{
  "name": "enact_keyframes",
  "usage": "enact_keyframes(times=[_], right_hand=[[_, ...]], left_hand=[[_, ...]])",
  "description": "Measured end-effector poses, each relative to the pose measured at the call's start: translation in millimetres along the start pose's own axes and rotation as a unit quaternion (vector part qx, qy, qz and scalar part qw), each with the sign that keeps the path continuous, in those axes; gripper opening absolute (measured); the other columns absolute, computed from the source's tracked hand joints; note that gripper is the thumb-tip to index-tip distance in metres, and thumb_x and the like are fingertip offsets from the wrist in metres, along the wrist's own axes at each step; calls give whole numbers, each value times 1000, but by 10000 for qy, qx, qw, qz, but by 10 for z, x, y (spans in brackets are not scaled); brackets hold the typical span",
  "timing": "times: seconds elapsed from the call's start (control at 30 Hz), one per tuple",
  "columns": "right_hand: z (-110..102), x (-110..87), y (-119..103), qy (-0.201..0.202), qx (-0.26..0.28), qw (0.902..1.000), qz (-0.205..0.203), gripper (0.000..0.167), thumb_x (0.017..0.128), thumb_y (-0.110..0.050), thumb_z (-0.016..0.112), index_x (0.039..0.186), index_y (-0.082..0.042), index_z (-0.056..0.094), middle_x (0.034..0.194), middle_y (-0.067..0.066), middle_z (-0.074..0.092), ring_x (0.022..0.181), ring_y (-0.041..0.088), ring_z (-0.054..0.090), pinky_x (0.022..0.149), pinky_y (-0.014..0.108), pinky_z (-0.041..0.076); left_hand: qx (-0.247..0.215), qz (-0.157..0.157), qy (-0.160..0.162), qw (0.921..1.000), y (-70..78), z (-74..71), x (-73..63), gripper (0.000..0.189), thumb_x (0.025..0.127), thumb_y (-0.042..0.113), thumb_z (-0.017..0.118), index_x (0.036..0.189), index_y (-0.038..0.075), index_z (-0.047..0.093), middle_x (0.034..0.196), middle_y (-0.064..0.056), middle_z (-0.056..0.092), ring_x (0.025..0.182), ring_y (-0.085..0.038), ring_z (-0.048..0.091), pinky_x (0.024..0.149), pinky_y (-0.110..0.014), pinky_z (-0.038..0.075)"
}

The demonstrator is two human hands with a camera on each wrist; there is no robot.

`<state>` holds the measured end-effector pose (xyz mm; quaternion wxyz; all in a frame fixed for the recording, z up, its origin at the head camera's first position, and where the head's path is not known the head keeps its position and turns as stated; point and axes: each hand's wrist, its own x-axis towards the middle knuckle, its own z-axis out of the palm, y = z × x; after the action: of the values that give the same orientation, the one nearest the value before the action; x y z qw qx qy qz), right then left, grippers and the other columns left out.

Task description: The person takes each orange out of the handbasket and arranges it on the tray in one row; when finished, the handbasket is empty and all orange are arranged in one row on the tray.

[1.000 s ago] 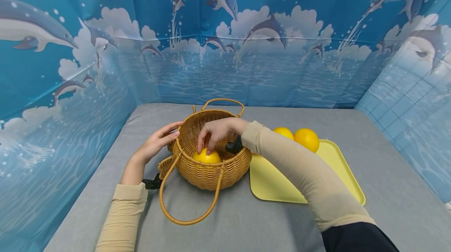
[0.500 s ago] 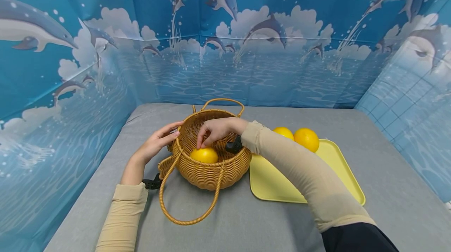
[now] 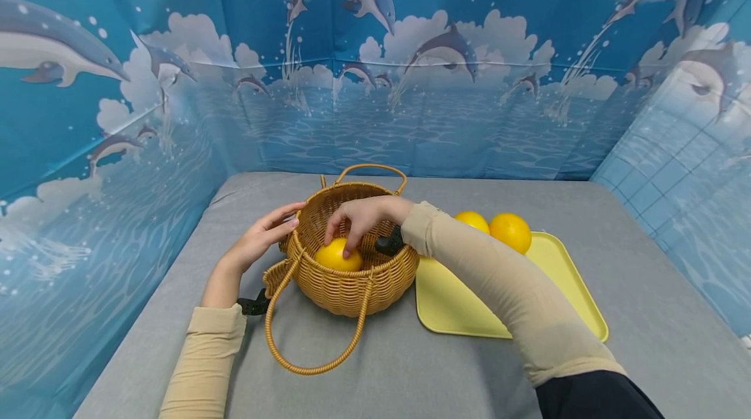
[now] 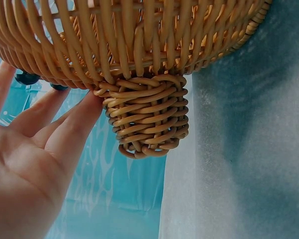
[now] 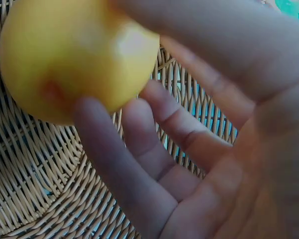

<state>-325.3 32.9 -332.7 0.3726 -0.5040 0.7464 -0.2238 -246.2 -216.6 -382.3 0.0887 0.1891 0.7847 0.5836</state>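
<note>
A round wicker basket (image 3: 346, 292) with two loop handles stands on the grey table. Inside it lies a yellow-orange orange (image 3: 337, 257), low against the near wall. My right hand (image 3: 364, 216) reaches over the rim and pinches this orange between thumb and fingers; in the right wrist view the thumb and fingertips press on the orange (image 5: 74, 59). My left hand (image 3: 258, 240) touches the basket's left rim with extended fingers. The left wrist view shows that hand (image 4: 30, 164) against the outer weave, beside a woven stub (image 4: 147, 117).
To the right lies a yellow tray (image 3: 551, 262), partly covered by the right forearm. Two more oranges (image 3: 510, 232) sit at its back edge. One handle (image 3: 313, 370) of the basket hangs out over the table toward me. A dolphin-print curtain (image 3: 375, 126) surrounds the table.
The orange in the basket has shifted slightly left. The right hand's fingers drew together at its top half a second ago and now spread around it. The left hand stays put.
</note>
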Motion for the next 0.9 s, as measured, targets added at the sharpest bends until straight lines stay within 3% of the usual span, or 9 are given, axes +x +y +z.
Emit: enact_keyframes(times=[0.13,0.4,0.6,0.9], right_hand=[[2,-3,0,60,-178,9998,40,46,77,-7,78,120,-7,61,114,4,55,98,19,55,84,27,48],[1,30,36,-105,-311,9992,247,54,78,-5,76,128,-10,57,124,2,51,114,17,47,97,35,41],[3,35,42,-347,-229,9985,360,64,76,-6,78,135,-10,51,130,3,49,119,22,45,96,35,42],[5,32,52,-614,-564,9947,596,70,78,-20,78,140,-16,45,134,0,47,118,15,46,96,28,40]], left_hand=[[-2,0,-18,10000,-4,0,4,49,98,34,50,144,19,40,150,-8,30,134,-32,29,106,-56,24],[33,14,-21,10000,-9,-2,6,49,98,34,50,144,19,39,150,-7,29,135,-31,27,106,-56,23],[18,25,-24,10000,-11,0,8,49,98,34,50,144,19,40,150,-7,30,135,-31,28,106,-55,23],[5,25,-14,10000,-26,-1,12,50,98,34,50,144,19,40,150,-6,29,137,-30,25,107,-55,23]])
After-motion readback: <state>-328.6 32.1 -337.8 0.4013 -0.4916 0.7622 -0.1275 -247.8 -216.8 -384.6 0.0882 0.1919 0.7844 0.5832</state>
